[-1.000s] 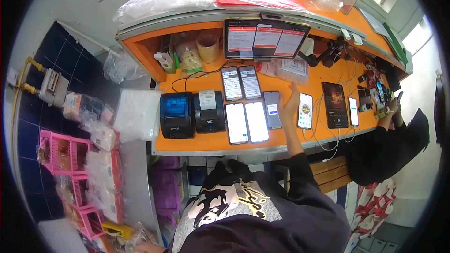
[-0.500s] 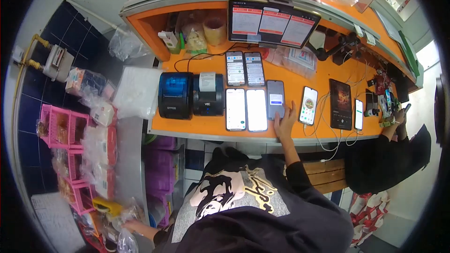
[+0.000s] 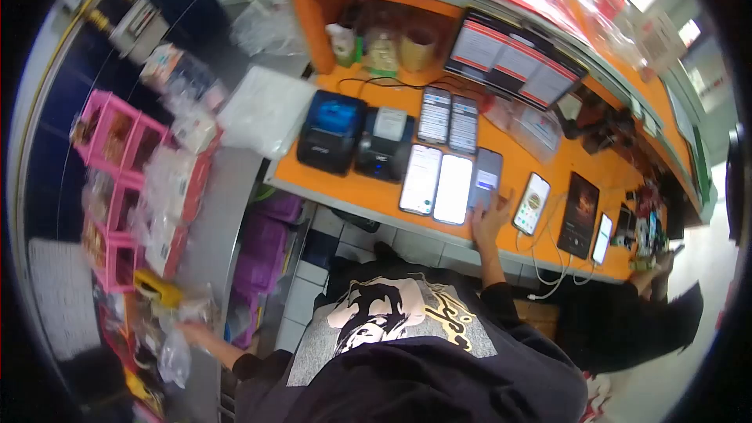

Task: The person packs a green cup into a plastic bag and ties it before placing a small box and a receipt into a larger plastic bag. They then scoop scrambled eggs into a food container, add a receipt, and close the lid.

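My right hand (image 3: pixel 489 223) reaches to the front edge of the orange desk (image 3: pixel 352 189). Its fingers are spread, with fingertips at the lower end of a grey-screened phone (image 3: pixel 486 172). Beside that phone lie two bright-screened phones (image 3: pixel 453 189), and two more phones (image 3: pixel 463 124) sit behind them. Off to the left, my left hand (image 3: pixel 192 334) is among clear plastic bags, close by a small bag (image 3: pixel 174 359); its fingers are blurred and partly hidden, so I cannot tell whether it grips one.
Two black receipt printers (image 3: pixel 333 129) stand left of the phones, under a tilted monitor (image 3: pixel 513 56). Rightward are a charging phone (image 3: pixel 532 202), a tablet (image 3: pixel 580 211) and loose cables. Pink baskets (image 3: pixel 117 137) line the left counter. Another person's hand (image 3: pixel 654 274) is at far right.
The view has tilted and shifted, so the desk appears slanted. My right hand stays at the grey-screened phone, and my left hand stays among the plastic bags.
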Motion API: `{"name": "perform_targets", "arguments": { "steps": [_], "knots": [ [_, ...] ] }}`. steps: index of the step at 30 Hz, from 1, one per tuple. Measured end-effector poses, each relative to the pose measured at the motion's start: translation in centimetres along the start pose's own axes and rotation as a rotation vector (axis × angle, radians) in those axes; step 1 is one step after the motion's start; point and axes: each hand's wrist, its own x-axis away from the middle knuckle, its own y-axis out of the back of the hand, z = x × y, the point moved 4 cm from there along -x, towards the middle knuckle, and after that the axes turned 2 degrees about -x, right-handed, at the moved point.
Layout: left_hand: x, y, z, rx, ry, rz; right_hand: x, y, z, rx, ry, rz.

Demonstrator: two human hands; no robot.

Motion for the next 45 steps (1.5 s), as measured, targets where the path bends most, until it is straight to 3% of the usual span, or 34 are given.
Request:
{"name": "perform_targets", "arguments": {
  "steps": [1,2,5,7,9,11,13,15,16,17,19,25,27,29,31,34,35,37,38,40,41,43,45],
  "knots": [
    [1.7,0.2,-1.3,0.146,0.047,-0.007,-0.1,-0.3,0.2,-0.02,0.029,0.017],
    [2.6,0.3,-2.0,0.294,0.09,-0.013,-0.3,0.1,0.0,-0.115,0.017,-0.112],
    [1.9,0.7,-1.7,0.386,0.099,0.076,-1.1,0.9,4.2,-0.185,-0.01,-0.307],
    [3.2,0.9,-3.2,0.467,0.105,0.017,-1.7,-0.3,8.8,-0.171,0.046,-0.257],
    [4.0,0.9,-4.0,0.589,0.227,0.04,-1.9,-1.6,16.6,-0.547,0.206,-0.222],
    [2.3,0.3,-2.2,0.655,0.289,-0.018,-0.9,-3.8,24.4,-0.584,0.428,-0.019],
    [1.0,0.3,-1.1,0.722,0.123,0.088,1.6,-5.3,33.2,-0.824,0.606,0.146],
    [0.5,1.1,-0.6,0.509,0.099,0.243,5.4,-6.0,41.1,-0.896,0.819,0.318],
    [0.8,1.6,-1.2,0.435,0.079,0.162,7.8,-6.7,44.5,-0.979,0.898,0.369],
    [3.4,3.3,-6.5,0.137,0.149,0.179,10.2,-6.9,47.6,-1.045,0.958,0.425],
    [3.4,3.9,-8.0,0.323,0.027,0.183,14.6,-6.8,52.7,-1.092,1.096,0.575],
    [1.9,4.5,-4.9,0.277,0.017,0.3,23.5,-6.5,63.3,-1.27,1.203,0.787],
    [2.5,4.8,-4.7,0.297,0.052,0.236,24.9,-7.1,66.7,-1.306,1.241,0.794],
    [2.8,4.9,-4.7,0.327,0.08,0.176,26.8,-8.2,70.5,-1.371,1.181,1.055],
    [3.3,5.0,-4.6,0.426,0.147,0.219,29.7,-8.4,74.2,-1.356,1.214,1.098],
    [3.7,5.4,-4.6,0.46,0.142,0.241,36.3,-8.4,80.0,-1.328,1.561,1.342],
    [4.0,5.9,-4.0,0.453,0.154,0.209,38.4,-9.0,81.8,-1.337,1.575,1.374],
    [3.4,6.1,-4.6,0.089,-0.1,0.385,43.6,-10.7,86.2,-1.383,1.592,1.365],
    [2.6,6.4,-4.4,0.08,-0.099,0.355,46.2,-11.9,88.4,-1.408,1.605,1.381],
    [2.6,5.5,-4.8,-0.304,-0.548,0.507,50.7,-14.3,91.0,-1.101,1.796,1.447],
    [2.5,5.3,-4.2,-0.309,-0.528,0.499,51.9,-14.6,91.8,-1.098,1.804,1.468],
    [2.2,4.6,-2.8,0.352,-0.04,0.67,55.1,-15.8,91.6,-0.561,2.118,1.621],
    [1.8,5.8,-3.0,0.262,-0.083,0.653,56.1,-15.9,91.1,-0.445,2.199,1.619]
  ]
}}
